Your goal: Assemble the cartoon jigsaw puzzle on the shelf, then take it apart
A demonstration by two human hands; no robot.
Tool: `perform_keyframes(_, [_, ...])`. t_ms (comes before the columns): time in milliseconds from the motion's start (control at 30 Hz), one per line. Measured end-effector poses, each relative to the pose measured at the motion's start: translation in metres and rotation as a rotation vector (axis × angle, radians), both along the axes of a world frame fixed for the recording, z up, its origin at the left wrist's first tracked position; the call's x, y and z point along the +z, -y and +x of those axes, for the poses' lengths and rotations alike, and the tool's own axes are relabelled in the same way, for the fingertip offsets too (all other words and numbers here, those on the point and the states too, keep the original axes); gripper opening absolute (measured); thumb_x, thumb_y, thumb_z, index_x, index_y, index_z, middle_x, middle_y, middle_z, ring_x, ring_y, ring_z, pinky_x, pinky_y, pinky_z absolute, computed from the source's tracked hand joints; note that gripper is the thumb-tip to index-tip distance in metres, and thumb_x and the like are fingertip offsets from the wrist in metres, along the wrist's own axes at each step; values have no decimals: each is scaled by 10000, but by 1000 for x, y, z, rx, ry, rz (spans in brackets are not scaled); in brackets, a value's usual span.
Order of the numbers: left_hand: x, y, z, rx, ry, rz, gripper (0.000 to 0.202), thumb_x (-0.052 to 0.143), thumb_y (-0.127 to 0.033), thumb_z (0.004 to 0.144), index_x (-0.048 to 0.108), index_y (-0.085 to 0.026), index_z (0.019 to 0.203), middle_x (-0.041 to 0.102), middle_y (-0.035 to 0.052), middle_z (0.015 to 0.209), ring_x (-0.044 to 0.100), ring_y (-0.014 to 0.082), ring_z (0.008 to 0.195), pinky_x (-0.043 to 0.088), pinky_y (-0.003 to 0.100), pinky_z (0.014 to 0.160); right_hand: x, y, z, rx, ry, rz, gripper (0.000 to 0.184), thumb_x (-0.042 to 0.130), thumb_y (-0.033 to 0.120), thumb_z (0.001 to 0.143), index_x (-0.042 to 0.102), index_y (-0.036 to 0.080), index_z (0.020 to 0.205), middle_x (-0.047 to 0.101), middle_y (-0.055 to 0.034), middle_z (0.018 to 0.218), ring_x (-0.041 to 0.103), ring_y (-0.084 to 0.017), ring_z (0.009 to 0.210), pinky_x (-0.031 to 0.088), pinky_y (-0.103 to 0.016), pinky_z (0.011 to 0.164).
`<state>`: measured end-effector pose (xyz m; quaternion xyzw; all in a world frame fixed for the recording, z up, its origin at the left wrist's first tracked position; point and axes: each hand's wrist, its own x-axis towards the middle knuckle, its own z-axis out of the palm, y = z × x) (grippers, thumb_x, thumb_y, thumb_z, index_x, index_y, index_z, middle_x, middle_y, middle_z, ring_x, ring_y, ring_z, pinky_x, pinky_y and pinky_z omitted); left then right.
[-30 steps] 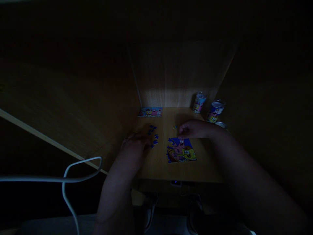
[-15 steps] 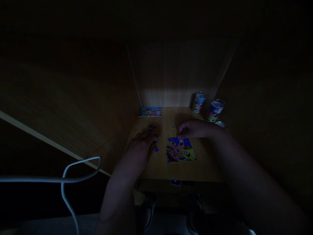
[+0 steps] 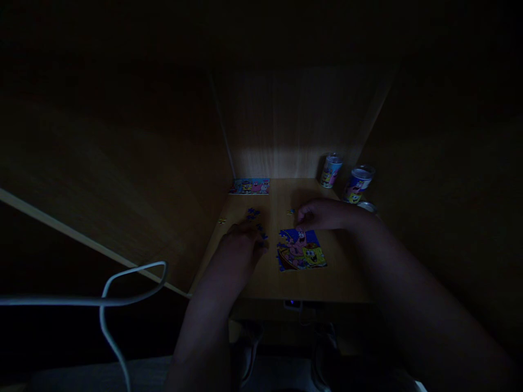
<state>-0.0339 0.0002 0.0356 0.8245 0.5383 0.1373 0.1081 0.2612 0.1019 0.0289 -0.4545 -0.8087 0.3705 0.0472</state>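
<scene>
Your left hand (image 3: 242,244) is what has moved: a second ago it sits out to the left of the scattered bits, and now it has slid right and a bit nearer the puzzle, so it covers the closest of them. Your right hand (image 3: 322,214) has barely shifted, and nothing else on the desk has budged.

Big stuff first. The wooden desk (image 3: 265,280) sits in a dark alcove with only the back strip lit, and a white cable (image 3: 122,283) loops off to the left. In the middle lies the assembled puzzle block (image 3: 301,249), a cartoon picture with a ragged left edge and a ragged top left corner, so I'd say you've got most of it done but the blue part isn't filled in. At the back left lies a picture card (image 3: 250,187), and at the back right stand two cans (image 3: 330,170) with a lid (image 3: 368,207) beside them.

What's left is the loose blue pieces (image 3: 254,213) between your hands, just left of the block, plus a lone yellow piece (image 3: 222,220) further left.

The right fingertips are bunched down at the block's top edge. The left fingers curl over the pieces. It's too dark to tell whether either hand pinches a piece.
</scene>
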Motion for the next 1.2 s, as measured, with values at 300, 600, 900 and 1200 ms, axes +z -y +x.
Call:
perform_keyframes(300, [-7,-7,17,-62,124,28,157,781,-105,980,821,-226,1071,812,72,1176,716,292,1210,550,434,1086,-2,-2,1,3,-7,13,360,814,577,858,835,236,972,841,-27,941,743,-228,870,506,-311,771])
perform_keyframes(600, [-17,-16,32,25,59,124,125,787,-190,1003,839,-231,1109,813,93,1226,708,327,1242,541,473,1110,-1,-1,0,11,-6,22,339,811,547,864,834,226,968,838,-27,941,735,-221,853,498,-309,745])
perform_keyframes(900, [-23,-18,39,13,-19,141,159,737,-222,1043,840,-214,1163,815,118,1213,717,322,1208,558,460,1076,0,0,0,12,-3,13,317,816,534,877,838,231,968,845,-34,959,734,-222,865,506,-309,752])
perform_keyframes(1200, [-24,-19,33,3,-22,107,230,731,-278,1052,875,-281,1232,806,99,1240,703,311,1228,542,453,1131,-4,-4,2,15,-14,16,337,820,543,869,829,223,976,837,-28,943,737,-220,850,498,-309,739])
